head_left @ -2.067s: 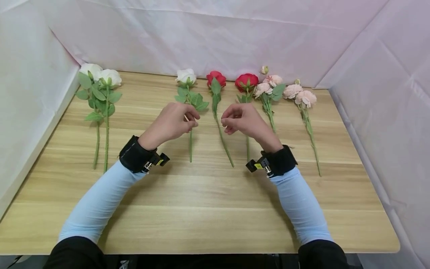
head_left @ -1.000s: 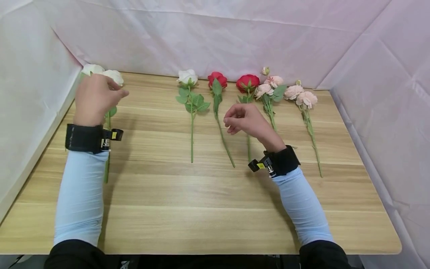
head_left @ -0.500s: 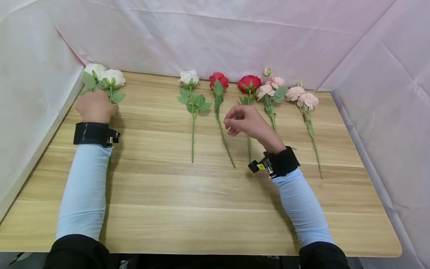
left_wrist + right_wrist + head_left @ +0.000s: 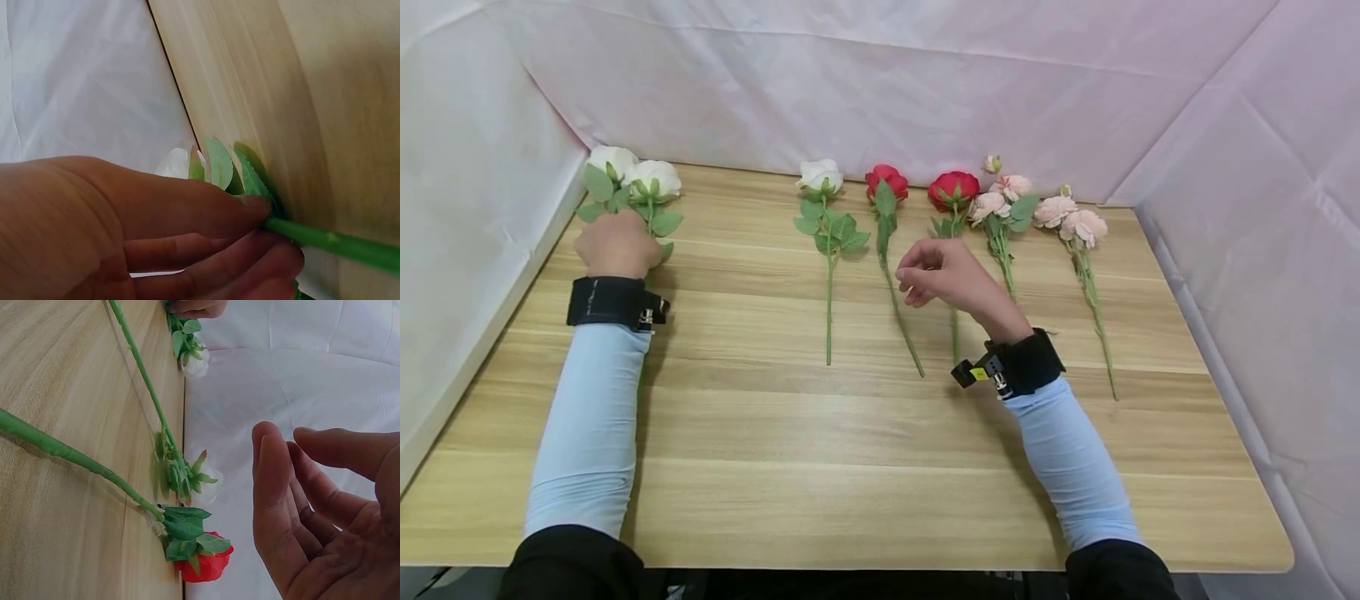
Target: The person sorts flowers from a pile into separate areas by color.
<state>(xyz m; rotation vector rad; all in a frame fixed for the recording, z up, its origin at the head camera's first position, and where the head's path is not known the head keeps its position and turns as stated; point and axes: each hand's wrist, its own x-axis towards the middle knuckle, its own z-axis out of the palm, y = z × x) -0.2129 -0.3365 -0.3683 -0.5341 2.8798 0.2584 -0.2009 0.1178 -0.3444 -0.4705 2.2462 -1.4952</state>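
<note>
- The left hand (image 4: pixel 616 243) is at the far left of the desk (image 4: pixel 865 433). Its fingers are curled round the green stems of the two white roses (image 4: pixel 632 179), just under the leaves.
- In the left wrist view, the fingers (image 4: pixel 206 212) pinch a green stem (image 4: pixel 337 242) right where the leaves begin.
- The white roses sit at the back left corner of the desk, beside the white cloth wall (image 4: pixel 467 217). Their heads point away from the person.
- I think the step in hand is picking up these two white roses. To do it well, hold both stems together, not just one.
- Squeeze softly, so the leaves and stems do not bend.
- Lift straight up first, so the flower heads do not rub on the cloth wall.
- The right hand (image 4: pixel 943 275) floats over the middle of the desk. Its fingers are loosely bent and it holds nothing.
- It hangs between the stems of the two red roses. The nearer red rose (image 4: pixel 203 562) shows in the right wrist view, lying flat.
- Keep the right hand up so it does not bump the single white rose (image 4: pixel 820 177), the red roses or the pink flowers (image 4: pixel 1060 218) farther right.
</note>
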